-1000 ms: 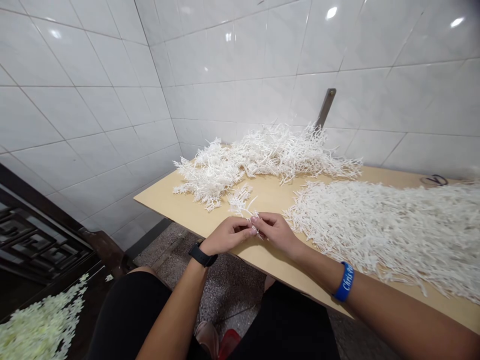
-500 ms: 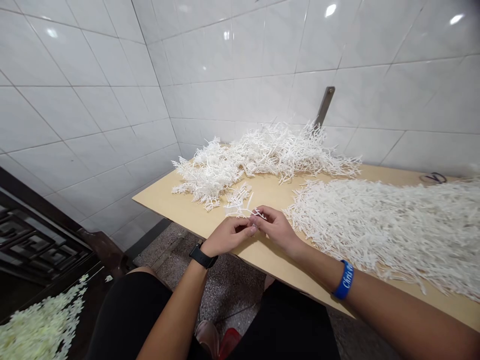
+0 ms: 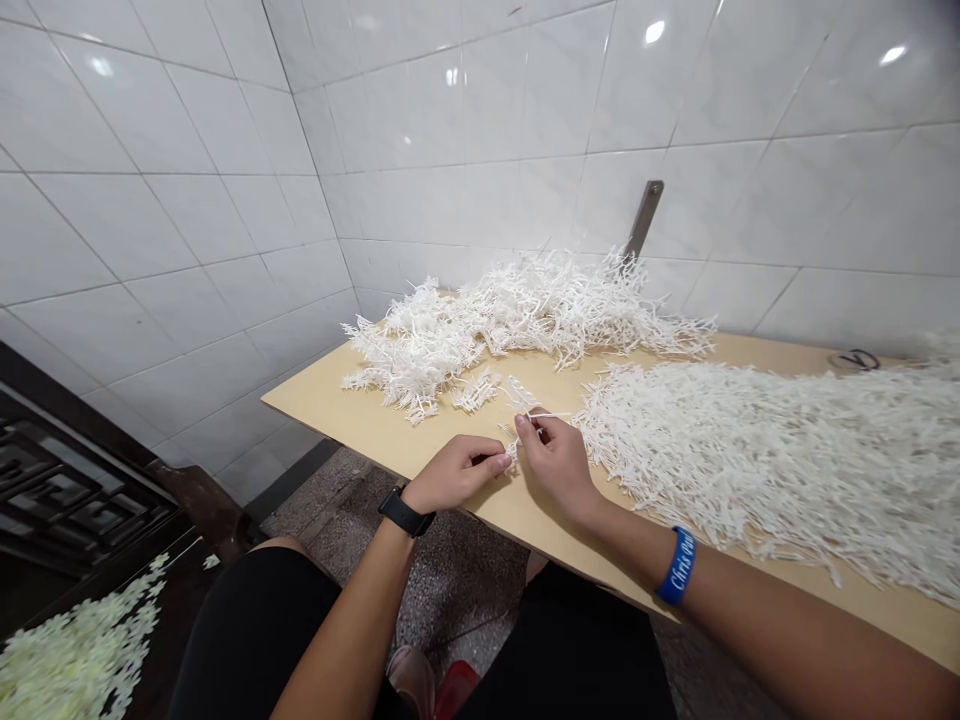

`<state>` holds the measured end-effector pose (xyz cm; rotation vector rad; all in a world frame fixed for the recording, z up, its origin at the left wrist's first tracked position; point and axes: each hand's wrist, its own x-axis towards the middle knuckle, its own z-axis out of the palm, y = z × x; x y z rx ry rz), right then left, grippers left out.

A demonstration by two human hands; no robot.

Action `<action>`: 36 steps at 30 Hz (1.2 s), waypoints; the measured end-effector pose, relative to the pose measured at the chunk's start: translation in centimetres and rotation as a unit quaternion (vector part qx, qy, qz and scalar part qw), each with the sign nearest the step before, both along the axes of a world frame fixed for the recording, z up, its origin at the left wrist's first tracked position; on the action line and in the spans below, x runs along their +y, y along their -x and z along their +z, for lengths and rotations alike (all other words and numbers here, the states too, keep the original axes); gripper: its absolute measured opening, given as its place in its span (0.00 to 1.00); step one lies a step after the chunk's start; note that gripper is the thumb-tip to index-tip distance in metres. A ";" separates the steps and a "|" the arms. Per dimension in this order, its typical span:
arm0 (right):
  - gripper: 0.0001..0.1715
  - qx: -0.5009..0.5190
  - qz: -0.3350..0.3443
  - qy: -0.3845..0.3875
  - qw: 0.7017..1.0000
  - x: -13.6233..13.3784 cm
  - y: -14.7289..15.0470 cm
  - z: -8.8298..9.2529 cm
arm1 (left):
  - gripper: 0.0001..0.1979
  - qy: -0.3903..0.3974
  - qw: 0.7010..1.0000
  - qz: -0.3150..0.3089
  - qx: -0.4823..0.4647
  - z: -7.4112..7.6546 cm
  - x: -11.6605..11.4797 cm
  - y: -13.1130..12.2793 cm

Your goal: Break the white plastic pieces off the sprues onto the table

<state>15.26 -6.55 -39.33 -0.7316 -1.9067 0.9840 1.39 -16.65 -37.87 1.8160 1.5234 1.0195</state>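
At table [image 3: 360, 425], near right heap [image 3: 765, 450] and far heap [image 3: 525, 310]: left hand [image 3: 457, 472] and right hand [image 3: 561, 465], both pinching one white sprig [image 3: 519, 434] between fingertips. Right hand now slightly farther away than half a second ago.

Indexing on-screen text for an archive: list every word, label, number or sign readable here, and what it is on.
"Chris": white letters on the blue wristband, right wrist; the next word curves away, unreadable.
Dark scribble on the table: too small to read.
White plastic sprig pinched by left hand and right hand: no print.
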 end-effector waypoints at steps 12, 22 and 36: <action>0.17 0.082 0.039 0.095 0.991 0.0 0.0 0.3 | 0.16 0.010 0.996 0.041 -0.084 -0.3 -0.3 -0.4; 0.17 0.092 0.049 0.149 0.983 0.8 0.0 0.0 | 0.22 0.000 0.985 0.133 -0.106 -1.4 0.4 -0.2; 0.19 0.066 0.113 0.131 0.983 0.0 -0.1 0.6 | 0.16 -0.017 0.985 0.167 -0.037 -1.6 0.6 -0.5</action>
